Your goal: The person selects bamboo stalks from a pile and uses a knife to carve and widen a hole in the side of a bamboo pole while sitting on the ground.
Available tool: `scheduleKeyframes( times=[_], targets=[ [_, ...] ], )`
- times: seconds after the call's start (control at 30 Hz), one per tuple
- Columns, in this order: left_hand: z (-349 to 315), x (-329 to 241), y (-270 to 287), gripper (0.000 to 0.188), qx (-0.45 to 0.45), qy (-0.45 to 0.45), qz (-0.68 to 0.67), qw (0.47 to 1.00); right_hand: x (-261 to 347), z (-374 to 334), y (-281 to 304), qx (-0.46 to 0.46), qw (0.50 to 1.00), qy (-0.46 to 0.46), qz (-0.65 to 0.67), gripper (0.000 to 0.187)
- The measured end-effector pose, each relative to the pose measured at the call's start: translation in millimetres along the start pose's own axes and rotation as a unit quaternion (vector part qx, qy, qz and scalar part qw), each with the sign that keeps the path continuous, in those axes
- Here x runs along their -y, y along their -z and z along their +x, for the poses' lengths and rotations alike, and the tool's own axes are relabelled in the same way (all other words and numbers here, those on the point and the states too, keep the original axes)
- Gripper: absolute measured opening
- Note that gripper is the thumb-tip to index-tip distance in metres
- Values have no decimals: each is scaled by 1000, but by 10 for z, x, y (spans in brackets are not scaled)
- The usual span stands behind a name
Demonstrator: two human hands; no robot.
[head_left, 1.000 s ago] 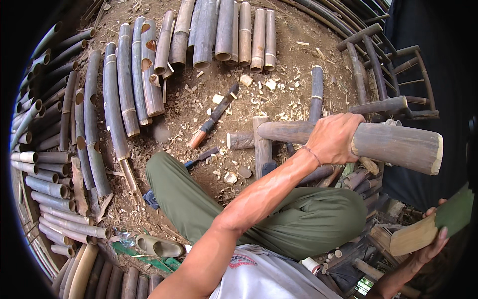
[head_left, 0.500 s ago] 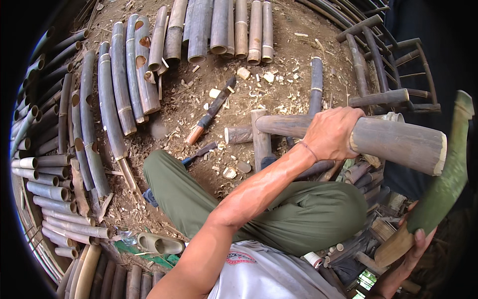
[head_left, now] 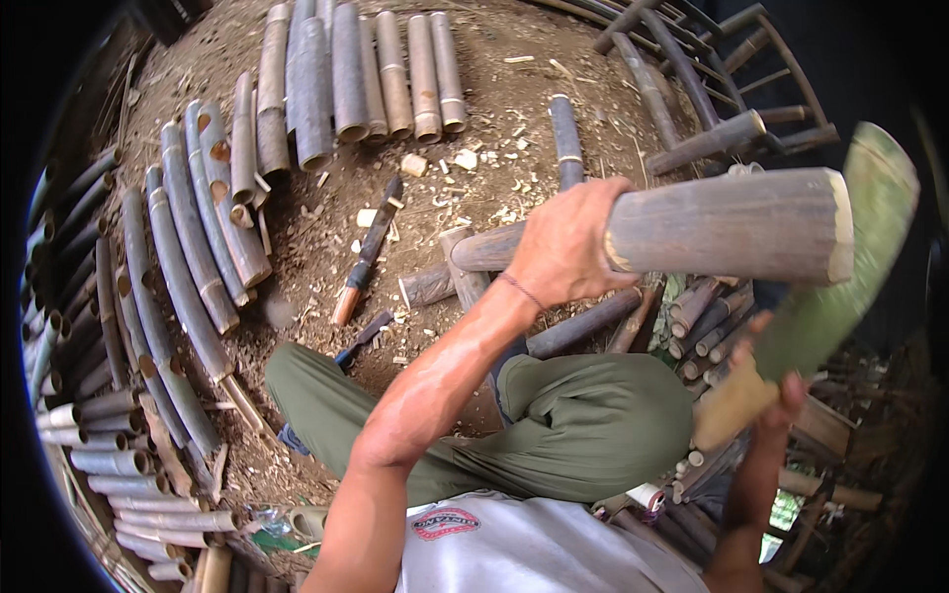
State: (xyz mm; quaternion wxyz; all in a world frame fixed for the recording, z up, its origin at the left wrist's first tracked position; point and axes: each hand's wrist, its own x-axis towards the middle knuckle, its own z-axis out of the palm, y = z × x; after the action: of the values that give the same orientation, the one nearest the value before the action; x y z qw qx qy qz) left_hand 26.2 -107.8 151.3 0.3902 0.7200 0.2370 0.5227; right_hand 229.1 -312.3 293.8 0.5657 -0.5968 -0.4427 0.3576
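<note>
My left hand (head_left: 568,242) is closed around a stepped grey-brown bamboo piece (head_left: 732,225). Its thick section extends right of my fist; its narrower section extends left over a short bamboo crosspiece (head_left: 463,262). At the right, fingers of my right hand (head_left: 781,381) wrap a green, curved, club-like piece (head_left: 840,267) near its pale tapered end. The green part is slightly blurred and rises behind the thick bamboo end; whether the two touch, I cannot tell. A knife with a wooden handle (head_left: 368,255) and a dark blade-like tool (head_left: 364,336) lie on the ground before me.
Rows of cut bamboo tubes (head_left: 348,74) lie ahead and to the left (head_left: 188,287). Bamboo frames (head_left: 682,69) stand at the far right, with stacked short pieces (head_left: 707,321) near my right knee. Wood chips cover the dirt (head_left: 504,128). My legs (head_left: 583,415) are crossed.
My right hand has lifted the green club-like piece up and leftward, toward the thick bamboo end. My left hand still grips the bamboo; the whole view has shifted somewhat.
</note>
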Motion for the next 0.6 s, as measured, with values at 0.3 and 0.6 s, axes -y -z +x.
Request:
scheduleKeyframes(
  times=[0.3, 0.6],
  targets=[
    [-274, 507, 29, 92, 177, -81, 135, 972, -3274, 1716, 150, 73, 965, -176, -178, 69],
    [98, -224, -58, 69, 145, 217, -25, 965, -4343, 1932, -423, -34, 828, 11, -559, 35]
  ],
)
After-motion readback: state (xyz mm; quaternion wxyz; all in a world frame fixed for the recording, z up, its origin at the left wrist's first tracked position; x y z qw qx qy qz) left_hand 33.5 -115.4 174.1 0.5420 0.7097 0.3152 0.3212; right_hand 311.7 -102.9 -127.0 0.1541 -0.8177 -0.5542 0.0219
